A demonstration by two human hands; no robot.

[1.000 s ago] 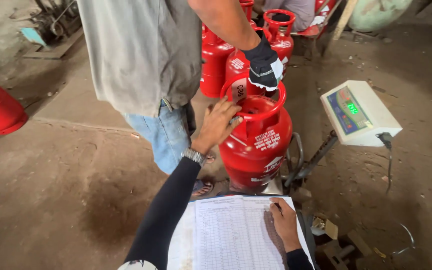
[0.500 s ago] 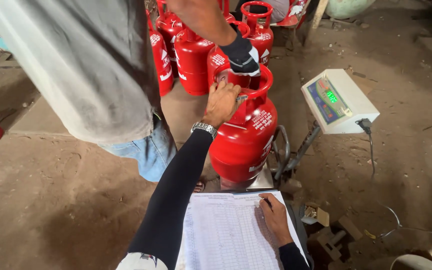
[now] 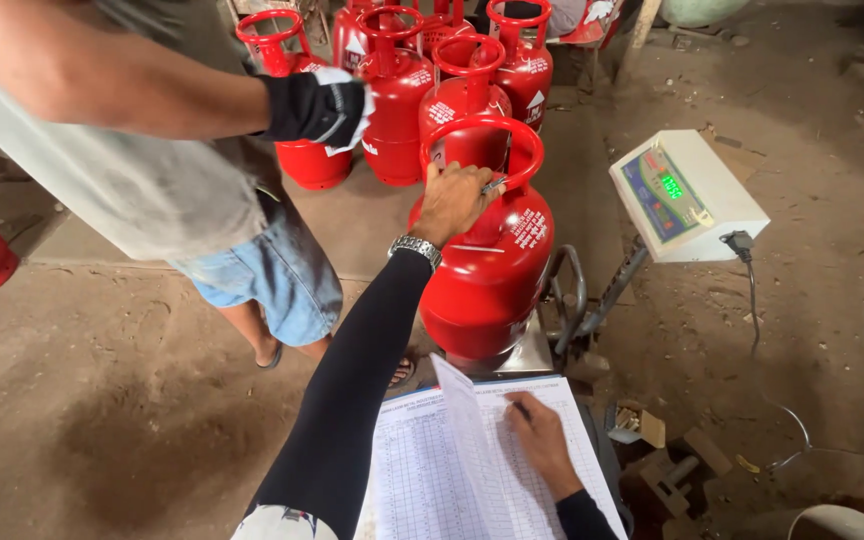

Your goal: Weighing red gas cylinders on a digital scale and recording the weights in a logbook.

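A person's left hand (image 3: 455,200), watch at the wrist, is now closed over the top of a red steel gas cylinder (image 3: 492,270) standing on the metal platform of a floor scale (image 3: 537,352), fingers wrapped at the base of its ring handle. A second ago that hand only lay on the cylinder's shoulder while a co-worker's black-gloved hand (image 3: 317,108) held the ring; the glove has since let go and drawn off to the left, leaving the cylinder in the writer's grip alone. That reads as the weighing under way, the load steadied for a reading on the white digital scale display (image 3: 687,195) to the right. The cylinder stands near upright, its long axis vertical with a slight lean, ring handle pointing up and toward the far row of red cylinders (image 3: 397,100). In the near foreground the right hand (image 3: 542,440) is pinched shut on a dark pen (image 3: 520,408), resting on a printed ledger sheet (image 3: 432,470).
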